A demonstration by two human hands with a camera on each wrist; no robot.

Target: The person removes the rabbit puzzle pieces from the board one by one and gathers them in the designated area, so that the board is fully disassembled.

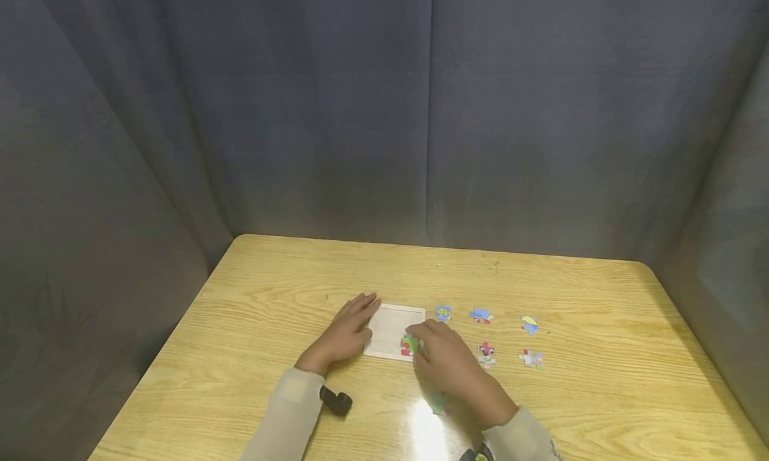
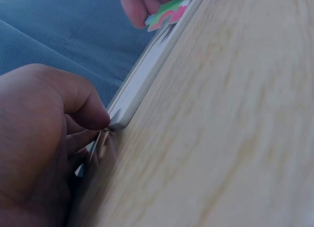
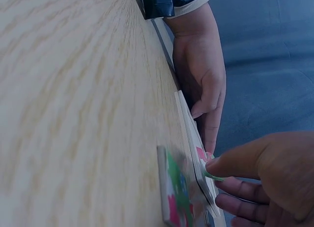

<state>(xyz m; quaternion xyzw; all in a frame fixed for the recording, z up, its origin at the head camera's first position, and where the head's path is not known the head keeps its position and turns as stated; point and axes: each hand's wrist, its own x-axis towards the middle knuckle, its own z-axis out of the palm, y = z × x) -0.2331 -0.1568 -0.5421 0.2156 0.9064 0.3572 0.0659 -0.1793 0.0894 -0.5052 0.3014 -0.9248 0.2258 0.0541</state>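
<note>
A shallow white puzzle tray (image 1: 384, 332) lies flat on the table. My left hand (image 1: 348, 331) rests at its left side, fingers fairly straight toward the far left corner, thumb touching the rim. Over the near right corner of the tray, my right hand (image 1: 443, 354) pinches a green and red puzzle piece (image 1: 410, 345) between thumb and fingers. In the left wrist view that puzzle piece (image 2: 169, 13) is tilted, its lower edge close over the tray (image 2: 147, 72). The right wrist view shows the right thumb (image 3: 235, 161) on top of the piece.
To the right of the tray lie several loose puzzle pieces, among them a blue one with a yellow flower (image 1: 443, 312) and one with an animal face (image 1: 486, 355). Another puzzle piece (image 1: 440, 403) lies beside the right forearm. Dark curtains (image 1: 324, 114) surround the wooden table (image 1: 240, 354).
</note>
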